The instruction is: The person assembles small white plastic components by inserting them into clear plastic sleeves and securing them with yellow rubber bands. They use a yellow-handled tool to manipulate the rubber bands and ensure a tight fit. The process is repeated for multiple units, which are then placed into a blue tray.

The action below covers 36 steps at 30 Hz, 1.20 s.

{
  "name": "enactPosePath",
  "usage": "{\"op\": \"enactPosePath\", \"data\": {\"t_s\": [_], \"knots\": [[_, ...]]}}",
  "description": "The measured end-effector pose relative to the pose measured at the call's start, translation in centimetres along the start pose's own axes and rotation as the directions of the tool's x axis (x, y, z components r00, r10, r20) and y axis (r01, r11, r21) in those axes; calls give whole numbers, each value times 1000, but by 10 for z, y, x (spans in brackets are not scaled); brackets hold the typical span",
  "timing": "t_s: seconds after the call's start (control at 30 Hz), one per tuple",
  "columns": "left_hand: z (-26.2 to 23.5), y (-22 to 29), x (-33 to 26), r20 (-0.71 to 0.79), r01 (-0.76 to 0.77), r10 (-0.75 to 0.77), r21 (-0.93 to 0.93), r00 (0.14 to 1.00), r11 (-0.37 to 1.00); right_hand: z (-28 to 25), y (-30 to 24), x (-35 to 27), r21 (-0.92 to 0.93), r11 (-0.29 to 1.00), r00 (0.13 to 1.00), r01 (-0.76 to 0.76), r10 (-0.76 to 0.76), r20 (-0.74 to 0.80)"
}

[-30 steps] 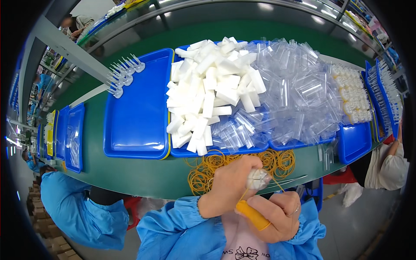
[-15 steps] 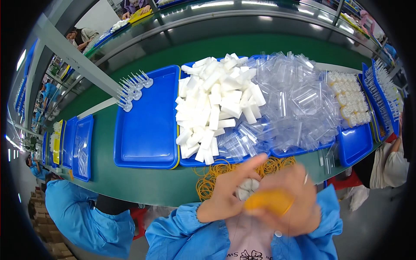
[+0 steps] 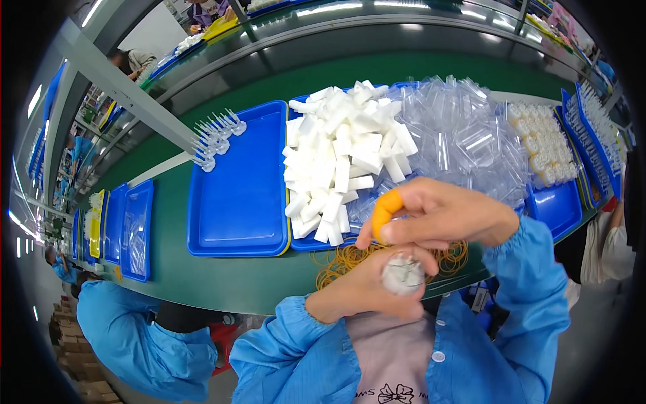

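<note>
My left hand (image 3: 363,286) is wrapped round a round whitish bundle (image 3: 404,274), whose end face shows seams between its pieces. Just above it, my right hand (image 3: 444,215) is closed, thumb against the index finger. An orange finger cot (image 3: 385,212) covers that index finger. Whatever the right fingertips hold, if anything, I cannot make out. Under both hands lies a loose heap of yellowish rubber bands (image 3: 336,266) along the near edge of the table. Beyond them are a pile of white foam blocks (image 3: 343,151) and a pile of clear plastic sleeves (image 3: 457,138), both on blue trays.
A blue tray (image 3: 239,219) at left carries several clear stemmed pieces (image 3: 219,140) in its far corner. To the right, banded clear bundles (image 3: 538,145) stand on another tray. A grey metal post (image 3: 128,94) slants across the left. A co-worker in a blue sleeve (image 3: 141,337) sits at left.
My right hand has moved up and away from the bundle, over the near edge of the sleeve pile. The left hand has turned and shifted slightly right, still holding the bundle.
</note>
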<state>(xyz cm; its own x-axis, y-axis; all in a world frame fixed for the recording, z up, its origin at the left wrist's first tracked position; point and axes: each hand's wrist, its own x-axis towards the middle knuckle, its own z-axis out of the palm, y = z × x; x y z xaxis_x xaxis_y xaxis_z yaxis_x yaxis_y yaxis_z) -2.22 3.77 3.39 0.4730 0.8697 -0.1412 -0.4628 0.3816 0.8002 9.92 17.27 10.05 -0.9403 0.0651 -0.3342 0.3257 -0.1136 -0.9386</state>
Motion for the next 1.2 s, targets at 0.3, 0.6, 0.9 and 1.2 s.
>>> {"op": "enactPosePath", "data": {"t_s": [0.3,0.6,0.9,1.2], "knots": [[-13,-21,-32,43,-237,254,-240,966,941,91,8,-60,-963,196,828,185,-559,45],[-18,-44,-38,-147,-415,388,-298,910,859,104,116,-62,359,485,603,798,-656,-454],[8,-33,-25,-154,-9,449,940,880,341,103,93,-35,-351,895,725,277,-434,-535],[-3,-31,-23,-178,-101,343,746,922,659,95,97,-51,-447,868,532,216,-489,-692]]}}
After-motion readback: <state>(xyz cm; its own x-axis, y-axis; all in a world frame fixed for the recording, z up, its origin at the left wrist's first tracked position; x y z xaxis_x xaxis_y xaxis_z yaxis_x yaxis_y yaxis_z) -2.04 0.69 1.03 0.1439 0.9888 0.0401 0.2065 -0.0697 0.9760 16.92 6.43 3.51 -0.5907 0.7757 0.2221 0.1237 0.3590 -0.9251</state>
